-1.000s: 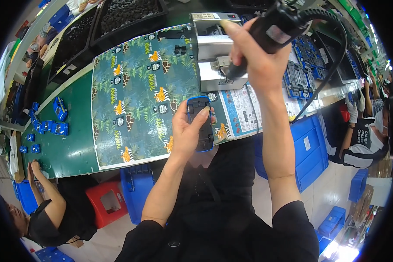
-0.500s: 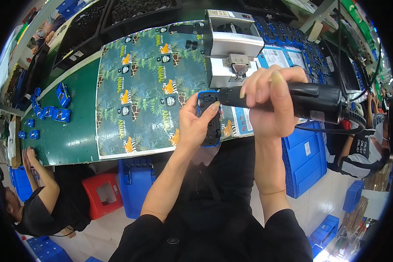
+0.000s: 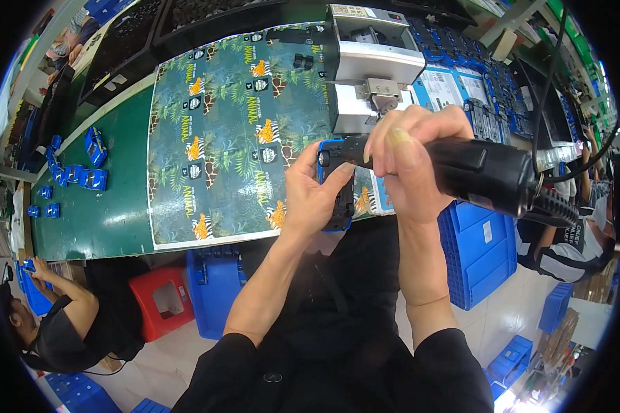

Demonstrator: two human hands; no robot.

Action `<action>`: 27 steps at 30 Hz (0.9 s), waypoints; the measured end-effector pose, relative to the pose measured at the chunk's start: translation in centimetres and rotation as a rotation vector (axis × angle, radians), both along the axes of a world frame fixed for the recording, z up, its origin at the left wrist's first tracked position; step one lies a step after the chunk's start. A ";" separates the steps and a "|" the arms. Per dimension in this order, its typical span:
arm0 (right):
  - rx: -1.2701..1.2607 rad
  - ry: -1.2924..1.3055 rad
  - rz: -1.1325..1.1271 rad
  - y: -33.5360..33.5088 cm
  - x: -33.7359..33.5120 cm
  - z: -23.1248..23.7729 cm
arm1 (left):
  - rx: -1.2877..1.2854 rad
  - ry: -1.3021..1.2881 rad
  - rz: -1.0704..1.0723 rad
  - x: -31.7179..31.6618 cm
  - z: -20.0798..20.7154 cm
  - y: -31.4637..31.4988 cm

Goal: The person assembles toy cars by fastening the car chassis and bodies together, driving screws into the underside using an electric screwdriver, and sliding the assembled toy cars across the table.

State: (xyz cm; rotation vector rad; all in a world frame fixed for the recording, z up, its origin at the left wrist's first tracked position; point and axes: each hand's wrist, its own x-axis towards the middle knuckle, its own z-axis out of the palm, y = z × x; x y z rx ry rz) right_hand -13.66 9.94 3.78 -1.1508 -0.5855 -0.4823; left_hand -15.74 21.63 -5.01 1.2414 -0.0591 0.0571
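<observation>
My left hand point(image 3: 312, 191) is closed around a toy car point(image 3: 342, 219), its black underside up and a blue edge showing along the left. The left thumb presses on the underside. My right hand point(image 3: 413, 155) grips a black electric screwdriver point(image 3: 486, 172), held nearly level with its cable trailing from the right end. The tool's nose meets the upper part of the car's underside; the bit itself cannot be made out. Just beyond both hands stands a silver metal machine point(image 3: 375, 62) with a small bracket on its front.
Printed animal-pattern sheeting point(image 3: 220, 138) covers the green table point(image 3: 117, 220). Several blue toy car bodies point(image 3: 93, 179) lie at the left; rows of blue cars point(image 3: 455, 51) fill the back right. A blue crate point(image 3: 475, 255) stands below right, a red stool point(image 3: 162, 303) below left. A co-worker point(image 3: 76, 310) sits left.
The screwdriver's rear end has swung down and toward me, with its nose still at the car. At the left, the co-worker's hands have drawn back from the table edge, now holding something blue.
</observation>
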 end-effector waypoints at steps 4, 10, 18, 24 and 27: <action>-0.019 -0.055 0.007 0.0 -0.1 -0.3 | 0.068 -0.049 0.016 0.0 0.2 -0.1; 0.017 -0.059 0.007 -0.1 -0.3 -0.5 | 0.018 -0.009 0.012 -0.2 0.1 -0.3; 0.013 -0.094 0.033 -0.7 -0.8 -0.1 | -0.010 -0.044 0.027 -0.6 -0.4 -0.5; 0.118 -0.201 -0.020 -4.5 0.9 3.7 | -0.249 0.227 0.156 0.4 0.2 1.9; 0.032 -0.116 -0.160 -4.6 3.5 4.0 | -0.671 0.319 0.011 0.6 0.4 2.9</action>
